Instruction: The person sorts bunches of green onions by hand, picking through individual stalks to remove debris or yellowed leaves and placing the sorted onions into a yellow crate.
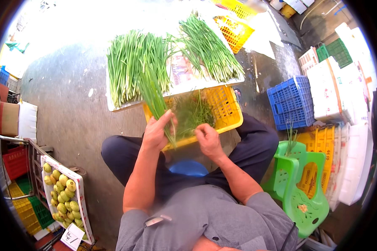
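Observation:
My left hand (157, 130) is closed around the lower ends of a small bunch of garlic chives (153, 97), its green leaves pointing up and away. Beside it, to the right, my right hand (209, 141) has its fingers pinched together; whatever they hold is too small to make out. Just beyond both hands sits a yellow plastic crate (233, 124) with loose green trimmings (199, 111) inside. Over its far side lies a white foam tray (186, 86) bearing a large left pile of chives (132, 62) and a smaller right pile (209, 50).
A green plastic chair (308, 209) stands close at my right, near a blue crate (291, 102) and stacked white foam boxes (329, 90). To the left, a tray of yellow-green fruit (63, 192) rests by a metal cart. Another yellow crate (234, 31) is beyond the chives.

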The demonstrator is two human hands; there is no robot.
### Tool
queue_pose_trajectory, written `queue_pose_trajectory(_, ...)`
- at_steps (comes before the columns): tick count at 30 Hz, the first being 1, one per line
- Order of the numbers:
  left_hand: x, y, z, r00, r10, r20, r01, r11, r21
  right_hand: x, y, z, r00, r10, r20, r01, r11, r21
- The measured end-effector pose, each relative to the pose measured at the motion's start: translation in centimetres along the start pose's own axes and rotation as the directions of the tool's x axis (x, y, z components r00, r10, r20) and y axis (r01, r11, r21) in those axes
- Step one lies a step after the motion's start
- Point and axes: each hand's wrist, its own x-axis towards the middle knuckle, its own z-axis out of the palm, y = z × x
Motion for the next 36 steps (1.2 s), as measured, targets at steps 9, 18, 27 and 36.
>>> queue_pose_trajectory(9, -1.5, 0.3, -0.5, 0.983, -0.083, 0.164, 0.072, 0.995, 0.067, 3.0, 0.1, -2.2, 0.960, -0.271, 0.069, 0.275, 0.960, -0.058)
queue_pose_trajectory(18, -1.6, -0.6, -0.1, 0.967, -0.194, 0.167, 0.130, 0.934, 0.332, 6.5, -2.9, -4.5, 0.929, 0.270, 0.254, -0.365, 0.789, 0.494)
queue_pose_trajectory(27, -1.8, -1.0, -0.1, 0.946, -0.238, 0.220, 0.121, 0.889, 0.442, 9.2, -2.3, -6.3, 0.923, 0.235, 0.304, -0.384, 0.563, 0.732)
queue_pose_trajectory(36, -2.1, -0.7, 0.2, 0.940, -0.266, 0.215, 0.143, 0.876, 0.460, 9.2, -1.0, -6.2, 0.957, 0.246, 0.155, -0.269, 0.550, 0.791)
